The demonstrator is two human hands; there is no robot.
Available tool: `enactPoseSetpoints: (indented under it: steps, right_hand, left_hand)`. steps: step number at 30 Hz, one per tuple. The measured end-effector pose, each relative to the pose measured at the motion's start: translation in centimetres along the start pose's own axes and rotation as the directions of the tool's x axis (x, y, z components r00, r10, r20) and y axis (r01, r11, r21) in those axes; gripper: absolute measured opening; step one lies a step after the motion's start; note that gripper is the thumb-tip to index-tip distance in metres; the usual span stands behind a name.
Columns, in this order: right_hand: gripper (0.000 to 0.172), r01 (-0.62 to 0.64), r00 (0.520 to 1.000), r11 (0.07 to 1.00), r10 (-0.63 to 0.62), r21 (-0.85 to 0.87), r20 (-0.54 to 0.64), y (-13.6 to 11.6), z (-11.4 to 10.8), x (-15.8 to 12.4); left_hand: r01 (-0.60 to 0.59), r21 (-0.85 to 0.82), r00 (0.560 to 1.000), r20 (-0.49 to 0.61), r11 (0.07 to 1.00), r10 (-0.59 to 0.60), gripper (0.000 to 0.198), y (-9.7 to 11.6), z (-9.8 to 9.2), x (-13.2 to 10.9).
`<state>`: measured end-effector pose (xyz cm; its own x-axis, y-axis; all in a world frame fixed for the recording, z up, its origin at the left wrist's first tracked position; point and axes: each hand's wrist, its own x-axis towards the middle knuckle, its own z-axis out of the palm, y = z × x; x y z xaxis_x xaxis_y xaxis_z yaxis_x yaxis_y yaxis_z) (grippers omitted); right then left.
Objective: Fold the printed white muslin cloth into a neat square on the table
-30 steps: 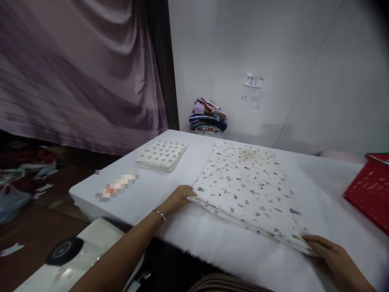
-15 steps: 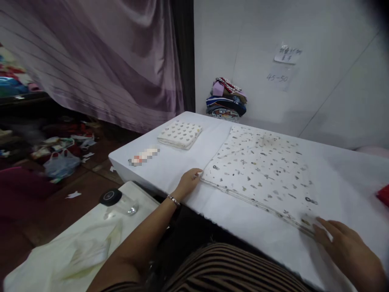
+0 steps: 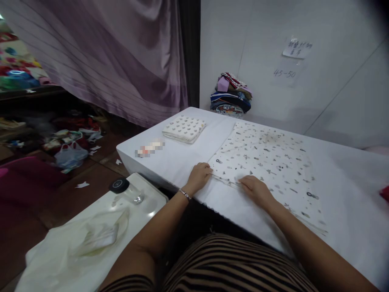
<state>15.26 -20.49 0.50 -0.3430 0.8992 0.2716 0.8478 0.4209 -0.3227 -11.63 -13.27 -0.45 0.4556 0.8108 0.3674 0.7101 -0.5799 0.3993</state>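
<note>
A white cloth (image 3: 261, 162) printed with small grey plant motifs lies flat in layers on the white-covered table (image 3: 179, 162). At its near left corner, my left hand (image 3: 199, 177) has its fingers closed on the edge. My right hand (image 3: 257, 191) is at the near edge, a short way right of the left one, with thumb and fingers pinched on the fabric. The exact grip of both fingertips is partly hidden. Beyond my left hand rests a folded white cloth (image 3: 184, 129) with a grey heart-like print.
A blurred-out small item (image 3: 150, 148) lies on the table's left part. On a lower white side table (image 3: 154, 207) are a black-lidded clear jar (image 3: 126, 190) and a plastic bag (image 3: 100, 237). Folded fabrics (image 3: 231, 96) are stacked by the wall. A purple curtain (image 3: 136, 61) hangs left.
My right hand has moved left along the near edge, from the cloth's near right corner to close beside my left hand. The left stays at its corner. The view has shifted slightly.
</note>
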Motion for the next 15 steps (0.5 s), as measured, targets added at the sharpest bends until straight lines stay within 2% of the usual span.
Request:
enactPoseSetpoints:
  steps: [3,6,11,15]
  right_hand:
    - [0.027,0.006,0.999,1.000,-0.005,-0.007,0.043,-0.5,1.3,1.6]
    - [0.025,-0.038,0.998,0.999,0.041,-0.038,0.057,-0.8,1.9,1.9]
    - [0.025,-0.091,0.996,0.996,0.091,0.015,0.023,-0.7,2.0,1.5]
    - [0.027,-0.074,0.997,0.997,0.074,-0.011,-0.010,-1.1,2.2,1.4]
  left_hand:
    - [-0.070,0.011,0.997,0.045,0.997,0.069,0.013,-0.3,0.4,0.5]
    - [-0.061,-0.031,0.997,0.034,0.998,0.062,0.016,-0.6,0.9,0.8]
    - [-0.053,-0.051,0.999,-0.004,0.997,0.053,0.018,-0.6,1.2,0.7]
    - [-0.142,-0.025,0.990,-0.013,0.989,0.142,0.017,-0.2,1.1,0.4]
